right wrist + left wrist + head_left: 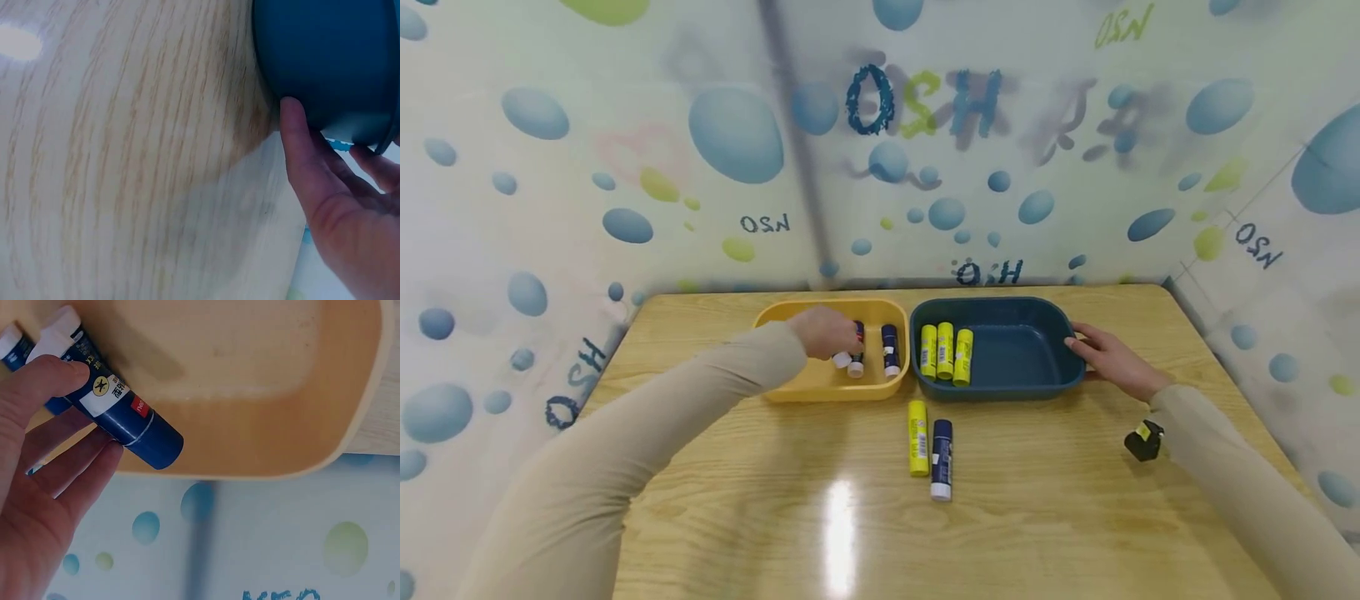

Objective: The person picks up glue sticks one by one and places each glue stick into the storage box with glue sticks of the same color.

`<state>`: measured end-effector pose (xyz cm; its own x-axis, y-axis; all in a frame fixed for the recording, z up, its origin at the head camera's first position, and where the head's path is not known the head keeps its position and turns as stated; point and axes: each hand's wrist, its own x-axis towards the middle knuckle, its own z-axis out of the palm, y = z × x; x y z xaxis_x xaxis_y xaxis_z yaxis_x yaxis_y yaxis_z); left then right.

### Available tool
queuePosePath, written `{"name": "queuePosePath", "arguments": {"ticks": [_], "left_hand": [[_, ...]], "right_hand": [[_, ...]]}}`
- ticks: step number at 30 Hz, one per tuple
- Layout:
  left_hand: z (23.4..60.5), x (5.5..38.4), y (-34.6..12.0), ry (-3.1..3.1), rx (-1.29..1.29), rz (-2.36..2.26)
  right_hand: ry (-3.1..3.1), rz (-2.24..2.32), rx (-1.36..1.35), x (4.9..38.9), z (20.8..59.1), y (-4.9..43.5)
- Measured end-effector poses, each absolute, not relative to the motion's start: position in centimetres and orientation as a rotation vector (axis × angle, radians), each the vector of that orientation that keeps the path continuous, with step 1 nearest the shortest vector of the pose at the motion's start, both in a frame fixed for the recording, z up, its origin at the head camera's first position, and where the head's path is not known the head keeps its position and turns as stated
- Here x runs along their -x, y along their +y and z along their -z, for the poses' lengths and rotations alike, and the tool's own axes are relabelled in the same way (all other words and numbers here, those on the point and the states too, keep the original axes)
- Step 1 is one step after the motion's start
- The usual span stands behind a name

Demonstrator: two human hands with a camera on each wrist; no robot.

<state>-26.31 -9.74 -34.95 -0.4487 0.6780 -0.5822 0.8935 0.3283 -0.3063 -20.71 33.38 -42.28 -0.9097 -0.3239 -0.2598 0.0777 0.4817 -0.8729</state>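
Observation:
My left hand is inside the yellow tray and pinches a dark blue glue stick with a white cap. Its thumb lies across the stick near the cap, with the fingers beneath. Another dark blue glue stick lies right beside it, partly hidden by the hand, and one more blue stick leans farther right in the tray. At the right end of the dark blue tray, my right hand grips the rim and outer wall. Several yellow glue sticks lie at that tray's left side.
The trays stand side by side on a wooden table, close to the patterned wall. In front of them lie a yellow glue stick and a blue glue stick. A small black device hangs at the right wrist.

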Motion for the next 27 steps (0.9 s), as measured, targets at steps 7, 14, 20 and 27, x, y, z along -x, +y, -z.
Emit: {"name": "queuePosePath", "arguments": {"ticks": [7,14,20,27], "left_hand": [[36.8,26.3,-9.4,2.25,-1.404,0.966],[37.3,26.1,-9.4,2.284,-1.381,0.963],[37.7,25.9,-9.6,2.296,-1.303,0.899],[38.2,26.1,-9.7,2.293,-1.267,0.977]], "right_hand": [[2.237,1.494,0.167,20.9,42.5,34.2],[2.086,1.592,0.093,21.4,42.7,34.8],[1.97,1.666,0.005,21.9,42.9,35.1],[1.885,1.674,-0.064,22.6,42.3,34.8]]}}
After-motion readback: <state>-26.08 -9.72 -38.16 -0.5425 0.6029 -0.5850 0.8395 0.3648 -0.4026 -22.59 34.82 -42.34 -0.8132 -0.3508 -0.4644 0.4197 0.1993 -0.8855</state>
